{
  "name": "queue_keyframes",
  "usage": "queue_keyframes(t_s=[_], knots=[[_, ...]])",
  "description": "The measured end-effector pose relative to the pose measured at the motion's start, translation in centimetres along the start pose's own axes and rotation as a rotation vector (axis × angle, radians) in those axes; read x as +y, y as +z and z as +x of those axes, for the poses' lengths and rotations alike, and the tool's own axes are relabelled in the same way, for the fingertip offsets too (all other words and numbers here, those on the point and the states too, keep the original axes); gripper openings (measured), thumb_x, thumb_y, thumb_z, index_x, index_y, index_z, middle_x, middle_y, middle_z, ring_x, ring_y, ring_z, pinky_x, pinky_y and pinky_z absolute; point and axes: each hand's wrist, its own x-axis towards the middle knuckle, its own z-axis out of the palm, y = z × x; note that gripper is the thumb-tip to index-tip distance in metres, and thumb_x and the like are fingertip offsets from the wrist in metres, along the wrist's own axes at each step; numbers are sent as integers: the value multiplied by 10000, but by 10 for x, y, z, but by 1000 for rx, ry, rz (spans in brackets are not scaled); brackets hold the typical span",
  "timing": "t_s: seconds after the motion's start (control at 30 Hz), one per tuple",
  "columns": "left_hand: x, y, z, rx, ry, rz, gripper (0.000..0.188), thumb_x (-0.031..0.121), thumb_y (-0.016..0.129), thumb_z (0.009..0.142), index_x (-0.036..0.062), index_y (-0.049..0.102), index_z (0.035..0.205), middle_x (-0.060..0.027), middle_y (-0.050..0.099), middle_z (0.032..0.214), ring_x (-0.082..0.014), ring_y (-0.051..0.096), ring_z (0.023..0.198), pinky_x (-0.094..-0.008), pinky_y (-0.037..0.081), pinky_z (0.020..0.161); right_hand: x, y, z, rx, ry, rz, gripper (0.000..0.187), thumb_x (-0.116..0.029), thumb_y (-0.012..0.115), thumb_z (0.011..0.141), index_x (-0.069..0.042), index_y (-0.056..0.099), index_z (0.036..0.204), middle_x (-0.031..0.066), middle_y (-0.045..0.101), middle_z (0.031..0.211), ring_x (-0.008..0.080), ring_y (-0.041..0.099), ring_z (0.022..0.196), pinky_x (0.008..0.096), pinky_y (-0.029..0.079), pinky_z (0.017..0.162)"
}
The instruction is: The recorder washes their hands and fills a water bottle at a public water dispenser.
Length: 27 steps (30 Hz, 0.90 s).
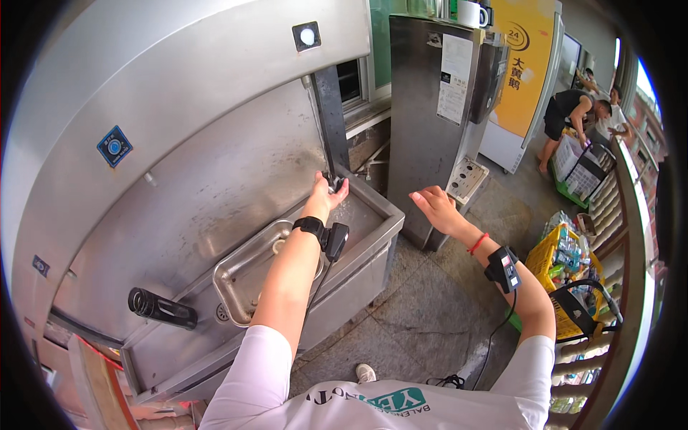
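under tap [307,82], black piece [329,178], axis unclear

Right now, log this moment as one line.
left hand: small dark item, under water stream | right hand: raised, nothing visibly held | sink: metal tray, black bottle

One sink [358,264] holds one metal tray [242,281] and one black bottle [162,308]. One left hand [327,193] is above it and one right hand [436,209] beside it. Right of it: one dispenser [423,122], one white mug [469,14], one yellow fridge [512,89], one yellow basket [542,259].
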Motion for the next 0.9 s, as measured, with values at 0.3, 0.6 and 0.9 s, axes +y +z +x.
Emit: queue_keyframes(t_s=[0.3, 0.6, 0.9], knots=[[-15, 11, -32, 52, 422, 883, 567, 405, 776, 721, 86, 495, 1096, -113, 498, 916, -193, 496, 725, -303, 486, 512, 26, 13, -17, 21, 43, 63, 555, -514, 361, 968, -65, 676, 1054, 144, 580, 1144, 287, 463, 1169, 466, 338, 958], [-20, 20, -67, 163, 663, 2536, 894, 692, 540, 765, 16, 417, 1337, -218, 525, 1273, -365, 471, 1209, -426, 402, 983, 34, 20, -20, -54, 60, 57, 566, -506, 377, 966, -30, 674, 1040, 142, 571, 1157, 290, 462, 1174, 455, 333, 956], [5, -18, -9, 46, -58, 628, 514, 598, 486, 872, 98, 463, 987, -125, 469, 893, -235, 469, 686, -315, 430, 481, 39, 30, -29, -91, 83, 64, 583, -531, 388, 952, -32, 679, 1028, 140, 563, 1170, 288, 458, 1177, 445, 318, 976]])
